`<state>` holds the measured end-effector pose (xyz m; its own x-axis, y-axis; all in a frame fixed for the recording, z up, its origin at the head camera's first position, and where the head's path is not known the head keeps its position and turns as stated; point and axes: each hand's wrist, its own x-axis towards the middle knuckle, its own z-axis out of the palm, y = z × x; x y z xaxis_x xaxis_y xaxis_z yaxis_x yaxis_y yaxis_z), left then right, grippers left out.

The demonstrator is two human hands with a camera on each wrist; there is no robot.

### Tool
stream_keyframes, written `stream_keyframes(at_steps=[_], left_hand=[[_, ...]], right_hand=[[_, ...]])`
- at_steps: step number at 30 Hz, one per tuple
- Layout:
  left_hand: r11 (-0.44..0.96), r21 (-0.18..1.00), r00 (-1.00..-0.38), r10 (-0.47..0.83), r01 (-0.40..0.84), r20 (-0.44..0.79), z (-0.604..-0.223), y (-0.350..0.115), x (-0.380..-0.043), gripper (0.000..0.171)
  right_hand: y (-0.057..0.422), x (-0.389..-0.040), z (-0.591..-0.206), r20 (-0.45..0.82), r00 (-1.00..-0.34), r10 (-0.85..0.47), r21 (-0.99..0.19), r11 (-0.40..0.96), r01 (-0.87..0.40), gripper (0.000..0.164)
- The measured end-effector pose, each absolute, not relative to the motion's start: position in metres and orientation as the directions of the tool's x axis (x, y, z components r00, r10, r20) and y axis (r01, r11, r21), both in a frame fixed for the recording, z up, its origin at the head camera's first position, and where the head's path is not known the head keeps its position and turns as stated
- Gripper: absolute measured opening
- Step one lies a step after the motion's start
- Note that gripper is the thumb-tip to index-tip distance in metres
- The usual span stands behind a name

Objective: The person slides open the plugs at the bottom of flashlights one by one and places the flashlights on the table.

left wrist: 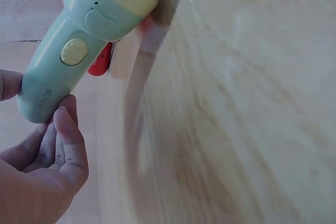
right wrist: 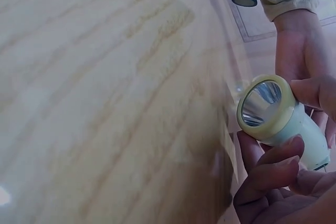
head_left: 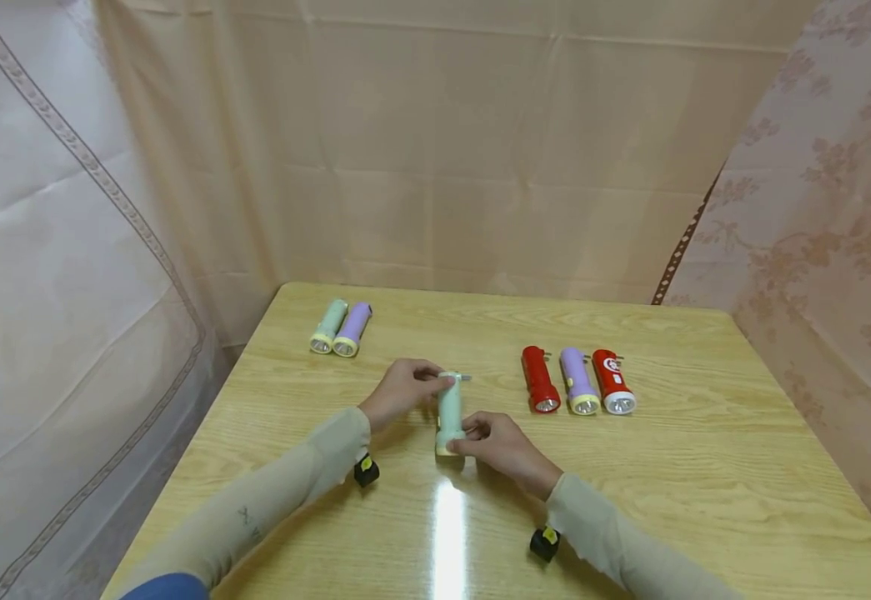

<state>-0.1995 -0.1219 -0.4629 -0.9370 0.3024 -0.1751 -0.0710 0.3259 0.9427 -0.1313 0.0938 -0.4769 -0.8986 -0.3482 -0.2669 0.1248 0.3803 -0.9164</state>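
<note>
A mint green flashlight point(head_left: 449, 408) with a cream head ring is held between both hands over the middle of the table, lens end toward me. My left hand point(head_left: 403, 390) pinches its tail end between thumb and fingers, near metal plug prongs point(head_left: 466, 377) that stick out to the right. With thumb and fingers my right hand point(head_left: 506, 446) grips the head. In the left wrist view a cream switch point(left wrist: 74, 51) shows on the flashlight's side. The right wrist view looks into its silvery reflector point(right wrist: 261, 104).
At the back left a mint flashlight point(head_left: 329, 326) and a purple flashlight point(head_left: 352, 329) lie side by side. To the right lie a red flashlight point(head_left: 540, 379), a purple one with a cream ring point(head_left: 579, 381) and a red one with a white ring point(head_left: 613, 381). Cloth curtains point(head_left: 435, 150) surround the wooden table point(head_left: 705, 467).
</note>
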Motion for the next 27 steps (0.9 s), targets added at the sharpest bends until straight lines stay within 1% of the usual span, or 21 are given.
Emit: stream_keyframes(at_steps=[8, 16, 23, 27], left_hand=[[0.304, 0.948, -0.933, 0.303, -0.096, -0.192, -0.462, -0.110, -0.211, 0.045], [0.283, 0.954, -0.936, 0.299, -0.100, -0.187, -0.457, -0.095, -0.222, 0.044], [0.241, 0.962, -0.937, 0.288, -0.128, -0.196, -0.458, -0.085, -0.229, 0.046], [0.223, 0.964, -0.934, 0.289, -0.147, -0.209, -0.459, -0.080, -0.233, 0.044]], right_hand=[[0.104, -0.137, -0.474, -0.281, -0.915, -0.288, -0.896, 0.421, 0.143, 0.042], [0.109, -0.141, -0.465, -0.280, -0.940, -0.194, -0.887, 0.427, 0.175, 0.042], [0.116, -0.144, -0.464, -0.263, -0.953, -0.151, -0.887, 0.426, 0.178, 0.040], [0.120, -0.146, -0.465, -0.267, -0.956, -0.122, -0.883, 0.429, 0.192, 0.038]])
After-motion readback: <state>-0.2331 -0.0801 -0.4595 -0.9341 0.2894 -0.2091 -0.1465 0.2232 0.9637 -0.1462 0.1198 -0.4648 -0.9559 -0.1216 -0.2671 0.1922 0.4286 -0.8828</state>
